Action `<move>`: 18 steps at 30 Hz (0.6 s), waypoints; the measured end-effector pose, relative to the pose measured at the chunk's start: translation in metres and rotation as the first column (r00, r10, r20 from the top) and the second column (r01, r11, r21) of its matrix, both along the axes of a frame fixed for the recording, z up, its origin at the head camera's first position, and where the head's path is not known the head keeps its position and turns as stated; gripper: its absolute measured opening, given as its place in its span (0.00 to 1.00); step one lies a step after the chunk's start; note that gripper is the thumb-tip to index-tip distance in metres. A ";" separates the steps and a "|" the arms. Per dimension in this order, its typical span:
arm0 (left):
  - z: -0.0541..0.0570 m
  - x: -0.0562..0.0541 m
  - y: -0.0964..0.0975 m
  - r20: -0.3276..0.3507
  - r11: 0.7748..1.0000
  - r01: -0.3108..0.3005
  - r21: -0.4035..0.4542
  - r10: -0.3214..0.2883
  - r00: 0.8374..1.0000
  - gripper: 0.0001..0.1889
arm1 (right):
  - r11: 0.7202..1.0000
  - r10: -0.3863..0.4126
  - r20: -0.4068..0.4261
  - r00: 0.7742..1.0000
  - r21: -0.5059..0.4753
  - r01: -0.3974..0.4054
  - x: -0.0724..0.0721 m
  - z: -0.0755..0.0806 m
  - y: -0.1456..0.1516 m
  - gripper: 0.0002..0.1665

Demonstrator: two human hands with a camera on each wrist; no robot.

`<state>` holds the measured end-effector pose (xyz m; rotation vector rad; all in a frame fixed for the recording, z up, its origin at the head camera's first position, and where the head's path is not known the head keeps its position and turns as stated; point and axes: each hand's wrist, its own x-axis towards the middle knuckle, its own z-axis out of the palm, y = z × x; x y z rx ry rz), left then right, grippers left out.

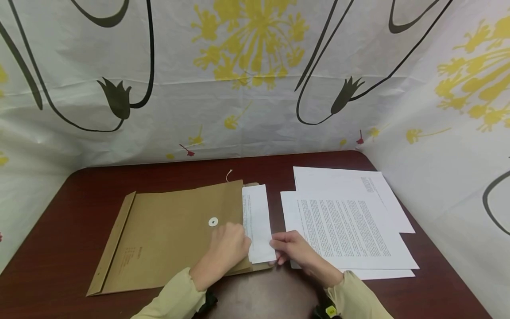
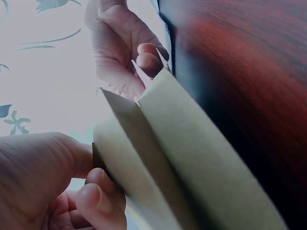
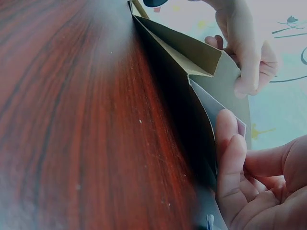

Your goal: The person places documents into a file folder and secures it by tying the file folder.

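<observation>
A brown kraft document envelope (image 1: 171, 230) lies flat on the dark red table, its open end facing right. White printed paper (image 1: 259, 226) sticks out of that mouth, the rest hidden inside. My left hand (image 1: 227, 246) pinches the envelope's upper layer at the opening, lifting it off the lower one; in the left wrist view the envelope's folded side (image 2: 201, 139) gapes. With thumb and fingers, my right hand (image 1: 296, 250) holds the paper's right edge near its lower corner. The right wrist view shows the paper's corner (image 3: 242, 127) between the right hand's fingers.
Several loose printed sheets (image 1: 342, 226) overlap on the right side of the table (image 1: 48, 252). A white button (image 1: 213, 221) sits on the envelope, and a string (image 1: 229, 175) pokes out behind it. Patterned white cloth (image 1: 167, 133) walls the back and sides.
</observation>
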<state>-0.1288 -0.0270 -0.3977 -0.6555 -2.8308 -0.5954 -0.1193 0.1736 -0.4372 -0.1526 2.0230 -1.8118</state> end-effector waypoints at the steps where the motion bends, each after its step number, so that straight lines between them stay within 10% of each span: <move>1: 0.000 0.000 0.000 0.001 1.000 -0.001 0.003 0.001 1.000 0.22 | 1.000 0.005 0.002 1.000 -0.002 -0.005 0.000 0.000 0.000 0.18; 18: -0.001 0.007 0.006 -0.005 0.996 0.090 0.023 -0.090 0.996 0.20 | 0.998 0.046 0.027 0.999 -0.053 -0.045 -0.006 -0.009 -0.010 0.15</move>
